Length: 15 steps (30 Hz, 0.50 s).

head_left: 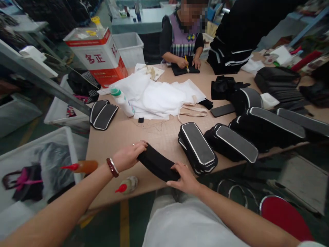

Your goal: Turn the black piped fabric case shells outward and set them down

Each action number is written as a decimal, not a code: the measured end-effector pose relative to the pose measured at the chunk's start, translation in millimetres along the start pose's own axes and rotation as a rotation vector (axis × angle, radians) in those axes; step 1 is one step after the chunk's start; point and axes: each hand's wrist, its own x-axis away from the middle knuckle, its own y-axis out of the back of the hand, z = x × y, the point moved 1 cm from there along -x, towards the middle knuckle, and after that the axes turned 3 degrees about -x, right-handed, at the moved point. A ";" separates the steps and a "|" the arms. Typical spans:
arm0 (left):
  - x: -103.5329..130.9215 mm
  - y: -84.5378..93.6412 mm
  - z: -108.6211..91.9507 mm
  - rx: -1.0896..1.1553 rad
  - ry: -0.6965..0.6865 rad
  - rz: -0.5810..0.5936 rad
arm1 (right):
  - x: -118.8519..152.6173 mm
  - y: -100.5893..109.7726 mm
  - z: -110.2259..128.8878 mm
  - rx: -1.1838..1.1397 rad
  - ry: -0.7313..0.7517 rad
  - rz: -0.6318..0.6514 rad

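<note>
A long black padded piece (157,164) lies at the near edge of the tan table (154,133), held at both ends. My left hand (128,156) grips its far left end; a dark red bracelet circles that wrist. My right hand (184,178) presses and grips its near right end. Just right of it stands a stack of black pads with white piping (197,146). Further stacks of the same pads (232,142) fan out to the right.
Two glue bottles with red tips (81,166) lie at the table's left near corner. White cloth (156,96) and a white bottle (122,100) lie mid-table. Another person (183,41) works across the table. A red-and-white can (99,56) and white bins (64,113) stand left. A red stool (284,218) is lower right.
</note>
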 end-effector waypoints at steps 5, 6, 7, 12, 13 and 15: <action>-11.2 -22.0 -34.1 -0.129 -0.456 -0.133 | 31.4 -17.2 -44.1 -0.486 -0.317 -0.386; -12.5 -25.0 -37.3 -0.136 -0.506 -0.158 | 36.8 -23.7 -46.9 -0.606 -0.416 -0.461; -13.4 -26.8 -39.5 -0.136 -0.550 -0.173 | 42.4 -31.3 -46.5 -0.755 -0.520 -0.506; -6.4 -17.3 -23.7 -0.086 -0.642 -0.118 | 61.6 -81.7 -9.3 -1.613 -0.908 -0.306; -0.2 -12.7 -11.7 -0.063 -0.587 -0.110 | 62.0 -91.7 -1.5 -1.685 -0.921 -0.297; 21.5 -6.6 21.4 -0.014 -0.353 -0.125 | 60.8 -109.1 7.2 -1.707 -0.902 -0.407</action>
